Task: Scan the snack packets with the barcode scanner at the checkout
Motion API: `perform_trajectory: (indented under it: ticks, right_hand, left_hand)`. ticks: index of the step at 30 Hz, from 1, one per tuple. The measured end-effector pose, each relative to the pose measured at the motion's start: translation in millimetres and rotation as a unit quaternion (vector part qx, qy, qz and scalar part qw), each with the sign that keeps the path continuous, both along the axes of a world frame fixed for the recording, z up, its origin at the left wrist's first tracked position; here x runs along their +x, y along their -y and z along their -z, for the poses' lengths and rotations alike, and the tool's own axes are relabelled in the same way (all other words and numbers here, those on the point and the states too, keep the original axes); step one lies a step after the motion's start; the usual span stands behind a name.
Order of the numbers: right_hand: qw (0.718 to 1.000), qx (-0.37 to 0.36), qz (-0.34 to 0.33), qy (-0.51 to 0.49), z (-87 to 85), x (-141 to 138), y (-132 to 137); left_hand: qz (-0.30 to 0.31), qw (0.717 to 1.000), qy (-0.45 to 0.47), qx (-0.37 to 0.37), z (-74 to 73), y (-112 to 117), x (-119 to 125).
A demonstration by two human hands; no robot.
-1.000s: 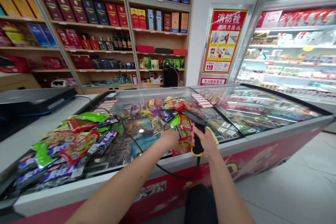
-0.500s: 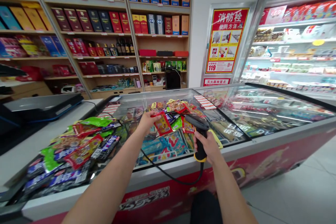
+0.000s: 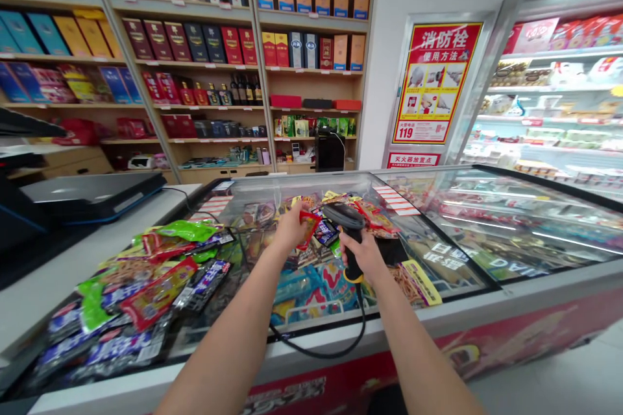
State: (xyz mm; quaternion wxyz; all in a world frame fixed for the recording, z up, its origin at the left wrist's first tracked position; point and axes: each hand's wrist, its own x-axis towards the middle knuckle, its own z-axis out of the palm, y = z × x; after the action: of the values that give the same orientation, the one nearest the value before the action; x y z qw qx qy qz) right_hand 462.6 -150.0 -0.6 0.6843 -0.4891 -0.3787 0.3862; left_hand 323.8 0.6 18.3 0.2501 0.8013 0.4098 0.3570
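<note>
My left hand [image 3: 291,225] is closed on a red snack packet [image 3: 308,229] above the glass lid of a chest freezer. My right hand [image 3: 361,254] grips the handle of a black and yellow barcode scanner [image 3: 346,215], whose head points left and away from me, close to the packet. A black cable [image 3: 335,354] loops from the scanner's base over the freezer's front edge. Behind both hands lies a pile of mixed snack packets [image 3: 377,219], partly hidden by the scanner. A yellow-edged packet [image 3: 421,281] lies to the right of my right hand.
A larger heap of snack packets [image 3: 160,292] covers the freezer's left end. Beyond it a dark flat device [image 3: 92,194] stands on a white counter [image 3: 73,243]. Shelves of boxed goods [image 3: 214,45] line the back wall. An open refrigerated display [image 3: 549,97] is at right.
The view has turned a little to the left. The red packet has turned and is now more hidden by my left hand, and the scanner is closer to it.
</note>
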Motion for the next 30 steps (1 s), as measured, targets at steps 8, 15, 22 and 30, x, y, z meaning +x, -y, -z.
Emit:
perform_trajectory:
  ticks: [8, 15, 22, 30]
  right_hand:
    - [0.998, 0.018, 0.030, -0.048, 12.7, 0.9, 3.7]
    - [0.998, 0.022, 0.042, -0.050, 16.6, 0.4, 1.7]
    - [0.998, 0.020, 0.040, -0.041, 17.1, 0.8, 0.4]
    - [1.000, -0.006, 0.029, -0.009, 11.6, -0.8, -0.4]
  left_hand:
    - [0.069, 0.994, 0.032, -0.079, 9.4, 2.9, -13.3]
    - [0.055, 0.965, 0.240, -0.093, 20.3, -7.7, -8.0]
    - [0.069, 0.962, 0.227, -0.136, 61.2, -14.2, -4.6]
    - [0.021, 0.924, 0.344, -0.168, 47.3, -31.9, 8.6]
